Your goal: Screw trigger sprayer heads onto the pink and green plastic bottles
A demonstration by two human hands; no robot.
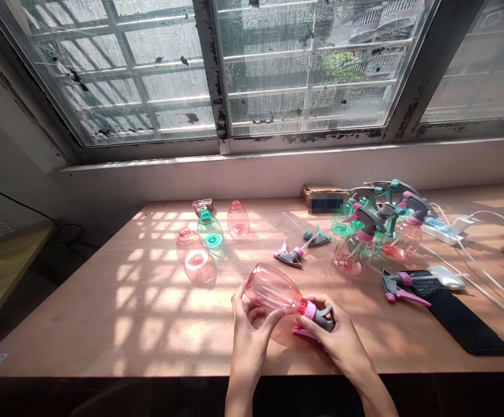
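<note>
A clear pink spray bottle (pixel 273 288) lies tilted on its side in front of me, its neck pointing right. My left hand (pixel 254 324) is wrapped round the bottle's body. With its fingers at the pink collar, my right hand (pixel 330 330) grips the grey-and-pink spray head (pixel 322 318), which sits on the bottle's neck. Part of the trigger shows below, and the right palm hides the rest. Beyond my hands, a loose pink-and-grey spray head (pixel 290 255) and a teal-and-grey one (pixel 317 236) rest on the table.
Topless bottles, two pink (pixel 191 249) (pixel 238 220) and one green (pixel 211 230), stand at the back left. Several bottles with spray heads (pixel 354 255) crowd the right. Nearby lie a black phone (pixel 464 321), another spray head (pixel 402 285), a power strip (pixel 441 231) with cables, and a cardboard box (pixel 321 197).
</note>
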